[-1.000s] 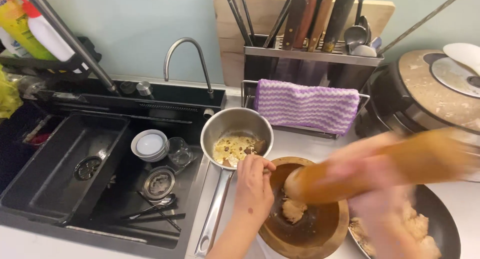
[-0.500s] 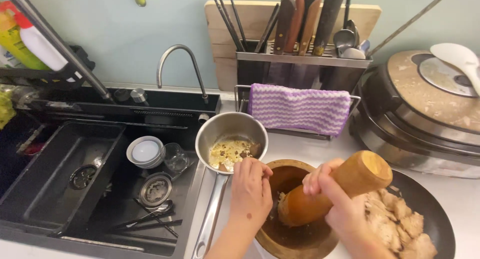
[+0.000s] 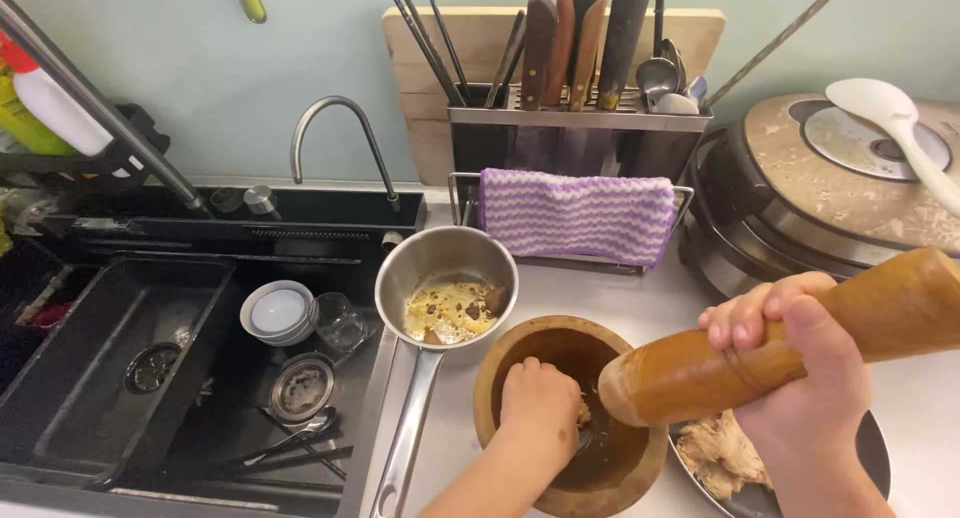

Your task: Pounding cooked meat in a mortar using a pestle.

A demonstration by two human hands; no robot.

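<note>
- The right hand [image 3: 800, 378] has its grip wrapped tight around the neck of a big wooden pestle [image 3: 790, 343]. The fingers lie over the top and the thumb is nearer to the thick end.
- The pestle is tilted. Its rounded head points down and to the left, above the right rim of the mortar [image 3: 500, 378], and its wide end goes up to the right edge of the view.
- The left hand [image 3: 540, 408] is inside the mortar, with the fingers curled down into the bowl. If this grip closes on something I cannot tell, because the fingertips are hidden.
- The mortar is a round bowl of brown wood. It stands on the pale surface [image 3: 600, 288], near the bottom middle of the view.
- Just to the right of the mortar, below the right hand, is a dark pan [image 3: 880, 448] with pale shredded food [image 3: 720, 453] in it.
- To the left of the mortar, touching or nearly touching it, is a small steel saucepan [image 3: 445, 288] with yellow and brown leftovers. Its long handle comes toward the camera.
- Behind is a rack [image 3: 570, 128] with knives, chopsticks and spoons, and a purple and white striped cloth [image 3: 575, 213] hangs in front.
- At the right stands a big round cooker [image 3: 800, 208] with a white spoon [image 3: 890, 113] on its lid.
- At the left is a black sink [image 3: 110, 378] with a curved tap [image 3: 335, 128], some small bowls [image 3: 280, 313] and cutlery.
</note>
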